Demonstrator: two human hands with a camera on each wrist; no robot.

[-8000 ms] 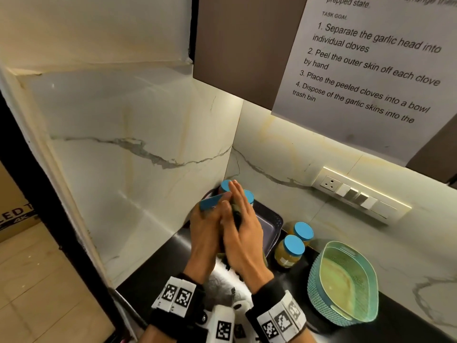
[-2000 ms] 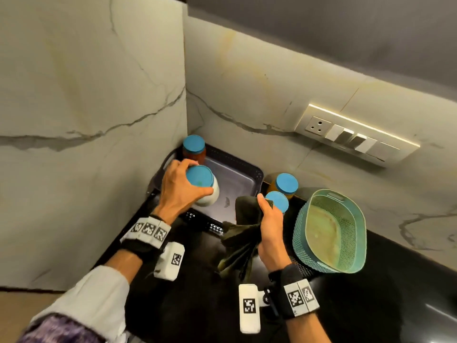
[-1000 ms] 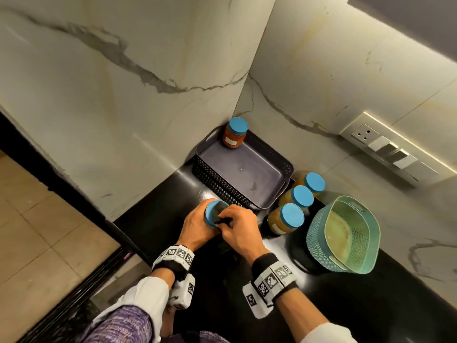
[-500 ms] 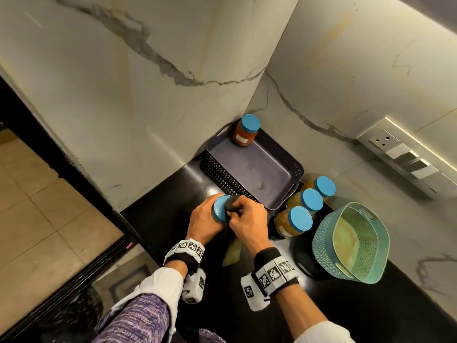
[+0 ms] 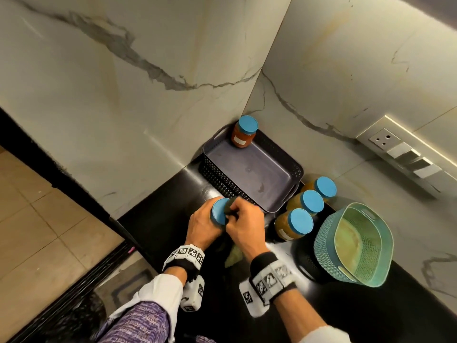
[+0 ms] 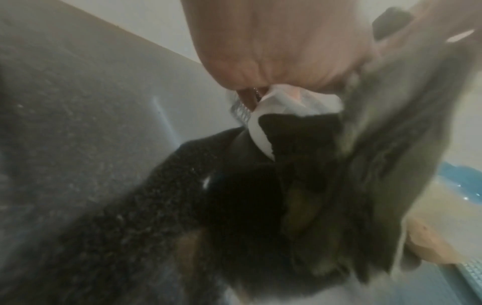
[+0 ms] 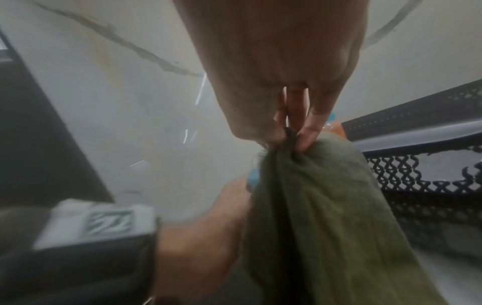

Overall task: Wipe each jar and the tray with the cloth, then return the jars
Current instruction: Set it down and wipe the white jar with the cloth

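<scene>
Both hands unmoved since half-second ago: left hand (image 5: 202, 227) grips jar (image 5: 220, 214), right hand (image 5: 244, 225) pinches cloth (image 7: 326, 216)

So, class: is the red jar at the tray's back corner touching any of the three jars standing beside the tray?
Apart. The head view shows the red jar in the tray, with bare tray floor between it and the three jars outside.

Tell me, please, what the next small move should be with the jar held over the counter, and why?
Probably set it beside the three jars on the counter: the left hand grips the held jar, and the right hand already has the cloth on its lid.
</scene>
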